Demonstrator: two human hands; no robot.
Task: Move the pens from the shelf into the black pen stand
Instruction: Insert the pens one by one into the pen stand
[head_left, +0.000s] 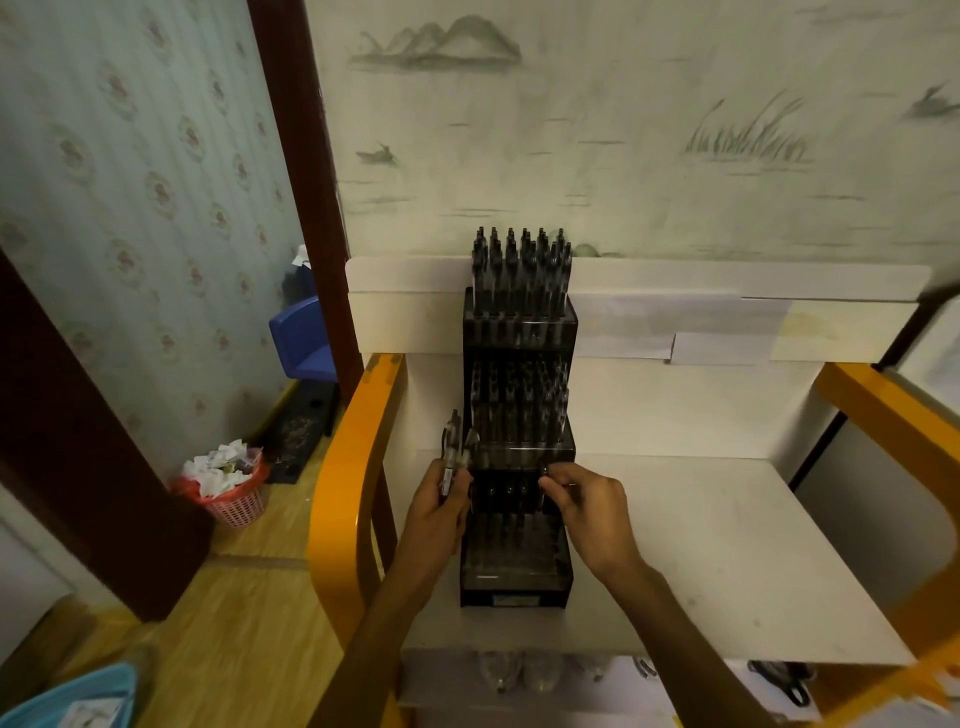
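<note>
— Standing upright on the white shelf (727, 545), what is that dark tiered thing?

— That is the black pen stand (519, 566), stepped in rows that rise toward the wall. Its top tier, farthest back, is packed with pens (522, 270) standing upright, and the tier below holds more of them. The lower rows nearest the person look mostly unfilled, though the dim light makes the slots hard to read.

— And the person's hands?

— The left hand (439, 512) sits just beside the stand's left edge, fingers curled round a small bunch of pens (453, 452) whose upper ends stick up above the knuckles. The right hand (584, 506) is over the stand's middle rows, toward its right side; thumb and fingertips pinch one thin pen (544, 480) that points down at the slots. Whether its tip already sits in a slot cannot be told.

— What lies around the stand?

— Orange frame arms (358, 467) run along both sides of the shelf. Left of the stand, down on the wooden floor, sits a pink basket (234, 506) full of crumpled paper, and farther back a blue plastic chair (304, 338).
</note>
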